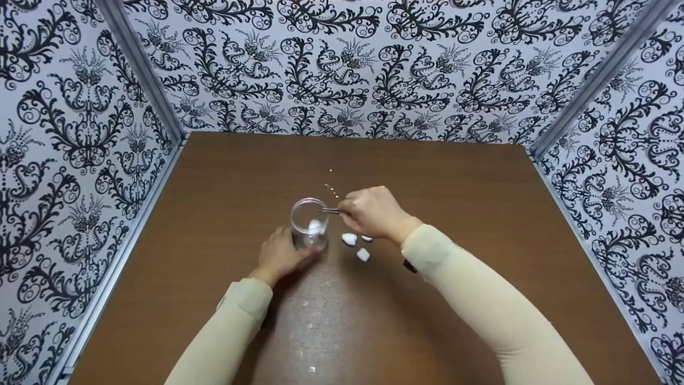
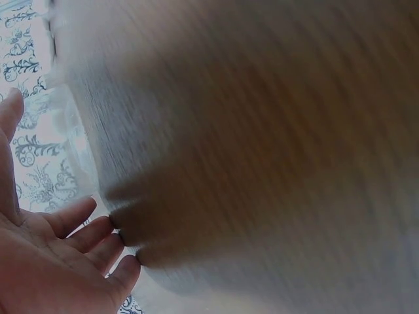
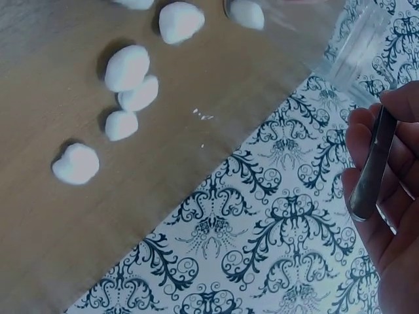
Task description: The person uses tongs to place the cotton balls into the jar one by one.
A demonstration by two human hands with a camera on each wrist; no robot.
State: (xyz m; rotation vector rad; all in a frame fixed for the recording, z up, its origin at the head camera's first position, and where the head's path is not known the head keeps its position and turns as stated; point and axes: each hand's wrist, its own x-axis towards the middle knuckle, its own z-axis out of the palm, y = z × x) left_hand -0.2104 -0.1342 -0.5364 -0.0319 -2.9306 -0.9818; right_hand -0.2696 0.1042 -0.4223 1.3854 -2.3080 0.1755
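A clear jar [image 1: 308, 233] stands on the table with a white cotton ball [image 1: 315, 226] inside. My left hand [image 1: 283, 251] holds the jar low on its side, thumb across the front; in the left wrist view the jar [image 2: 80, 147] shows between thumb and fingers. My right hand [image 1: 377, 213] pinches metal tweezers [image 3: 374, 170], their rounded end showing by the palm. The tips reach over the jar's rim in the head view. Several white cotton balls [image 3: 129, 68] lie on the table beside the jar, below the right hand.
Small white bits [image 1: 332, 189] lie on the brown wooden table [image 1: 240, 176] behind the jar. Patterned black-and-white walls [image 1: 342, 69] with grey metal posts [image 1: 144, 69] enclose the table at the back and sides.
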